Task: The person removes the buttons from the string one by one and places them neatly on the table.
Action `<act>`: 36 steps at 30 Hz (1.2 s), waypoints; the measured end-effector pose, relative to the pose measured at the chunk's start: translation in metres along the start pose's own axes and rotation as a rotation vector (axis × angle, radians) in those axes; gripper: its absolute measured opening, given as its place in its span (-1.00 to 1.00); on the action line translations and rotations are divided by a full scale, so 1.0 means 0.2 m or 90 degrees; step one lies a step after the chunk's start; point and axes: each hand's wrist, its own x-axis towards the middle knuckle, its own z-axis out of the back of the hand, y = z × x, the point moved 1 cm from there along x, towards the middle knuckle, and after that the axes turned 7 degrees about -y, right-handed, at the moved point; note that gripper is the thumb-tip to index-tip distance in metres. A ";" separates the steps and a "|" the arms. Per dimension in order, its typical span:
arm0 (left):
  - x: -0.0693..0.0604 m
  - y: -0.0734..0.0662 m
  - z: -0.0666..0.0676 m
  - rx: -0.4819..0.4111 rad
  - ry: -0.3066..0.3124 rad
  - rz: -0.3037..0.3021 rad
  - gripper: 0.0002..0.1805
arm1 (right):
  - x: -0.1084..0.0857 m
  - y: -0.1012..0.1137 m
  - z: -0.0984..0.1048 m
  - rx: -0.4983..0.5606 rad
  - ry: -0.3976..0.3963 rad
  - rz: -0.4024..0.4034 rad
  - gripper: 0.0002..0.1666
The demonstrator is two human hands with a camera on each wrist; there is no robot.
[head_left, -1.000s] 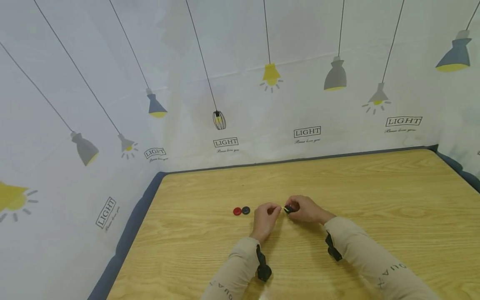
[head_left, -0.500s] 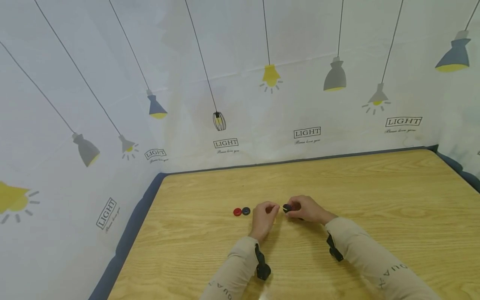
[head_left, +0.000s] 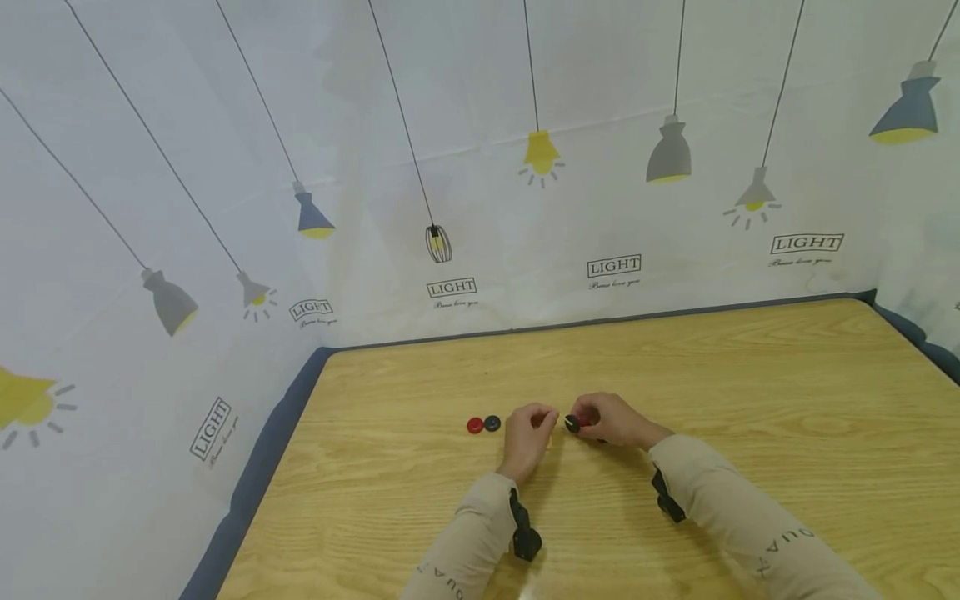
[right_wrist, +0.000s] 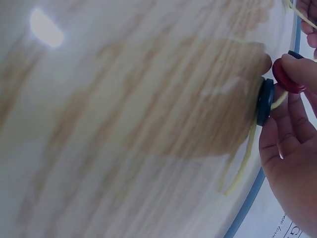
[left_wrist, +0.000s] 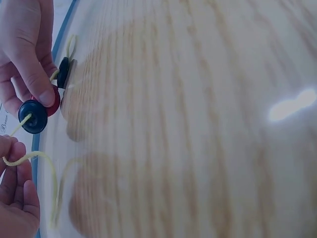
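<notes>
My left hand (head_left: 528, 433) pinches the end of a yellow string (left_wrist: 40, 154) between thumb and fingertips, and a slack tail of the string hangs below. My right hand (head_left: 615, 421), just to its right, pinches a red button (right_wrist: 285, 77) and a black button (left_wrist: 38, 108) lying face to face. Yellow string comes out of the black button's middle towards my left hand. A second black button (right_wrist: 265, 101) hangs lower on the string beneath my right hand, with the other string end trailing onto the table. My fingers partly hide the red button.
A loose red button (head_left: 476, 425) and a loose dark button (head_left: 492, 423) lie side by side on the wooden table (head_left: 390, 500), left of my left hand. A white printed sheet (head_left: 480, 192) rises behind the table's far edge.
The black button in my right hand has turned to face my left hand, and more of the red one shows. My left hand has shifted slightly left. The loose buttons have stayed put.
</notes>
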 end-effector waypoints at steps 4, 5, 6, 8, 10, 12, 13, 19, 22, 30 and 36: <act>0.00 0.01 0.00 -0.003 -0.005 0.002 -0.89 | 0.00 0.00 0.00 0.004 -0.008 0.006 -0.90; 0.00 0.01 0.00 -0.002 -0.006 0.002 -0.89 | 0.00 -0.01 0.00 0.005 -0.010 0.005 -0.91; 0.00 0.01 0.00 -0.001 -0.007 0.001 -0.90 | 0.00 -0.01 0.00 0.008 -0.012 0.002 -0.90; -0.01 0.01 0.00 0.002 -0.009 -0.002 -0.90 | 0.00 -0.01 0.00 0.011 -0.016 -0.001 -0.89; -0.01 0.01 0.00 0.007 -0.011 -0.006 -0.90 | 0.00 0.00 0.00 0.014 -0.017 -0.003 -0.87; -0.01 0.01 0.00 0.010 -0.011 -0.010 -0.89 | 0.00 0.00 0.00 0.020 -0.016 -0.007 -0.87; -0.01 0.02 0.00 0.010 -0.011 -0.011 -0.89 | 0.00 0.00 0.00 0.021 -0.016 -0.006 -0.87; 0.00 0.03 0.00 0.010 -0.006 0.002 -0.89 | 0.00 0.00 0.00 0.024 -0.021 -0.011 -0.92; -0.01 0.03 0.00 0.008 -0.003 0.002 -0.88 | 0.00 0.00 0.00 0.025 -0.027 -0.015 -0.93; -0.02 0.04 0.00 0.000 0.009 0.008 -0.87 | 0.00 0.00 0.00 -0.018 -0.054 -0.015 -0.95; -0.03 0.04 -0.01 0.001 0.016 0.016 -0.86 | -0.01 0.00 0.00 -0.023 -0.068 -0.025 -0.96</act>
